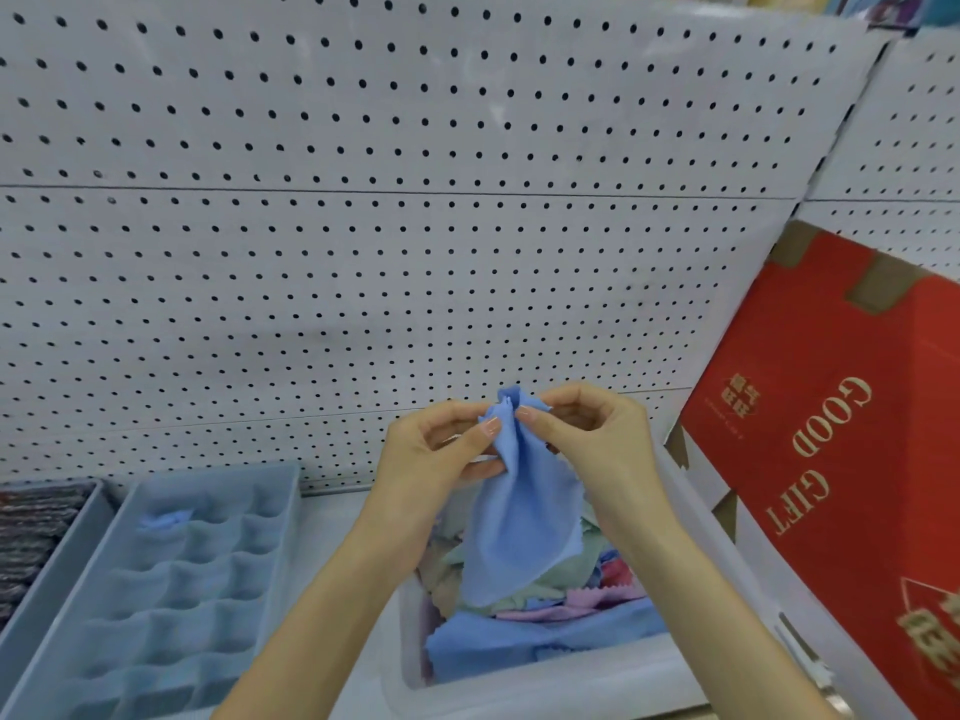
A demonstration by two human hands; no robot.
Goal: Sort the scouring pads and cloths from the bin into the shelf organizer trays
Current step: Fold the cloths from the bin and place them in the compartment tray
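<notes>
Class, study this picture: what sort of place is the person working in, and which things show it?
Probably a shop's display shelving: a white pegboard back panel, a red gift box leaning at the right, and a divided organizer tray beside a bin of cloths.

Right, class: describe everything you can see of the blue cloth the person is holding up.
The blue cloth is a thin, light-blue piece of soft-looking fabric with zigzag-cut edges. It hangs limp over the clear bin of mixed cloths, bunched at its top corner, where the left hand and right hand each pinch it between thumb and fingers.
</notes>
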